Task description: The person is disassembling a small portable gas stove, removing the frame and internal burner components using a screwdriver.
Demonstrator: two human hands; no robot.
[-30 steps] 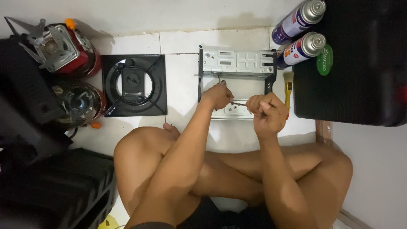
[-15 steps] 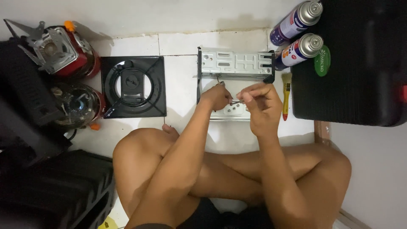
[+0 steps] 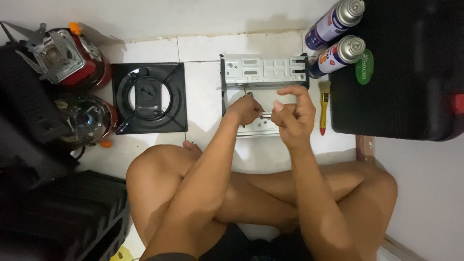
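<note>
Two spray cans (image 3: 338, 29) lie side by side on the tiled floor (image 3: 203, 48), up and to the right of the fingers, leaning against a black case (image 3: 401, 77); what the case holds is hidden. Directly beyond the fingertips sits an open grey metal chassis (image 3: 263, 72), a sheet-metal frame with nothing visible inside.

The left hand (image 3: 245, 110) is curled narrow, its fingers pinched on a thin tool whose tip points up toward the chassis wall. The right hand (image 3: 292, 116) is half closed, thumb and fingers bent around a small rod-like piece (image 3: 265, 115) between both hands; how firmly is unclear.

Both forearms reach forward over crossed legs. A yellow-handled screwdriver (image 3: 324, 112) lies just right of the right hand; a black burner plate (image 3: 150, 96) lies well left.
</note>
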